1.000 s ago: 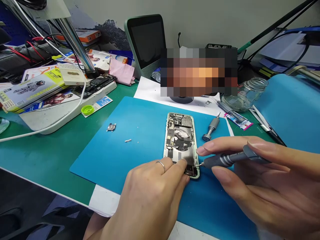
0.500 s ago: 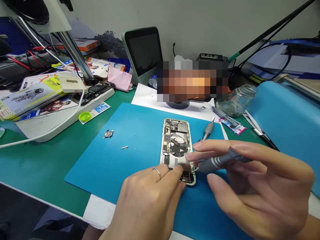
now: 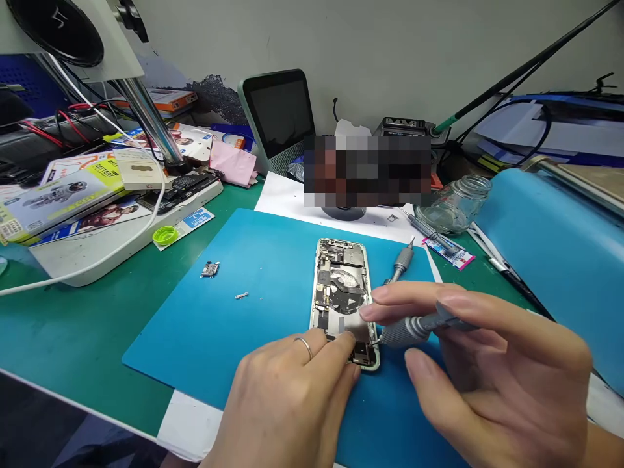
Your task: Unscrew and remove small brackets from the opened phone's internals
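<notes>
An opened phone (image 3: 348, 292) lies on the blue mat (image 3: 195, 338), its circuit boards and inner parts exposed. My left hand (image 3: 292, 383), wearing a ring, is closed over the phone's near left edge, fingertips pressed on its lower part. In my right hand (image 3: 507, 364) is a grey precision screwdriver (image 3: 404, 331), its tail under one finger. The thin tip reaches the phone's lower right edge. Beyond this hand lies a second grey screwdriver (image 3: 402, 261). To the left on the mat are a small metal part (image 3: 210, 268) and a tiny silvery piece (image 3: 242, 296).
A glass jar (image 3: 458, 205) and tweezers (image 3: 492, 253) are at the back right. Behind the mat stands a smart display (image 3: 277, 114). Boxes (image 3: 63, 195) and a white cable (image 3: 121, 237) cover a microscope stand's base (image 3: 92, 260) at the left. A blue rolled pad (image 3: 560, 253) borders the right.
The view has tilted up slightly, so the scene sits a little lower. My left hand stays on the phone, and the screwdriver tip remains at its lower right edge.
</notes>
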### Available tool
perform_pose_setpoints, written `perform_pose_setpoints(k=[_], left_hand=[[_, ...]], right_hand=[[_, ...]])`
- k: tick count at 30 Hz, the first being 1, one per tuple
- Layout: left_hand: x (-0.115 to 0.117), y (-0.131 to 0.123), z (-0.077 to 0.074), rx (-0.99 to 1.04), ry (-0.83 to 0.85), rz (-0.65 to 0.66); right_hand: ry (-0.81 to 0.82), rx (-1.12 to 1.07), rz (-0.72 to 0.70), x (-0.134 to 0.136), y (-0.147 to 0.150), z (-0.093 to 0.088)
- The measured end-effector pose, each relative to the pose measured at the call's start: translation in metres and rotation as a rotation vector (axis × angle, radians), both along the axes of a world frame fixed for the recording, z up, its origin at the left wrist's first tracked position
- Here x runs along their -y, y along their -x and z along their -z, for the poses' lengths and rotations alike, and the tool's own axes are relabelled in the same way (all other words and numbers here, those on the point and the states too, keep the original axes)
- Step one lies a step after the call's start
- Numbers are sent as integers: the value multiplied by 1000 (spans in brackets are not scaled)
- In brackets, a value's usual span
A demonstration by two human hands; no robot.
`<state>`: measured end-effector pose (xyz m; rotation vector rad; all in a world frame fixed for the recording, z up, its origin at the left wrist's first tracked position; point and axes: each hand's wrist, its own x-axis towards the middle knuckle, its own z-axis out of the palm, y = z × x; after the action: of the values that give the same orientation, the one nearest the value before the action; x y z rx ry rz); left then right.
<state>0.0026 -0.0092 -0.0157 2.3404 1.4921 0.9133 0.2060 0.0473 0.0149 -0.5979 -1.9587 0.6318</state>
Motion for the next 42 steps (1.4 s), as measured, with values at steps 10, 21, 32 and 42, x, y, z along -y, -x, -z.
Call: perform_pose_setpoints(k=[10,21,32,42], left_hand=[[0,0,-4,13,27,6],[-2,2,-8,32,49,16],[-2,0,-9,53,33,-2],[0,-1,1,12,32,-17]], right_hand=[[47,-47,68,1,7,-3],[66,-47,79,1,8,-4],[0,18,60,1,5,-7],[-27,-9,59,-4,4,-4]])
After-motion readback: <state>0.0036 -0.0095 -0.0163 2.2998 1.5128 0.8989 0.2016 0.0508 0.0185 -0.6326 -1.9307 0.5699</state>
